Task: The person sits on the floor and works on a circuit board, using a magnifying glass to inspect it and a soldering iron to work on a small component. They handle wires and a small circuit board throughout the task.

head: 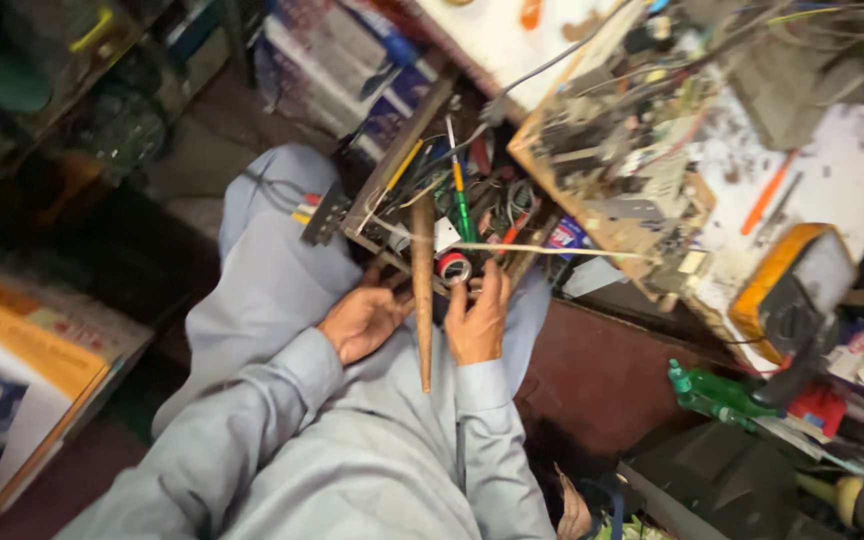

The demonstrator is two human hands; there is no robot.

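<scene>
A wooden drawer crammed with tools and wires juts out from the workbench over the person's lap. Both hands sit at the drawer's near edge. The left hand rests curled at the near left corner; whether it grips anything I cannot tell. The right hand reaches its fingers over the rim beside a roll of tape, touching it, grip unclear. A tapered wooden stick pokes out of the drawer between the hands. A circuit board crowds the drawer's right side.
</scene>
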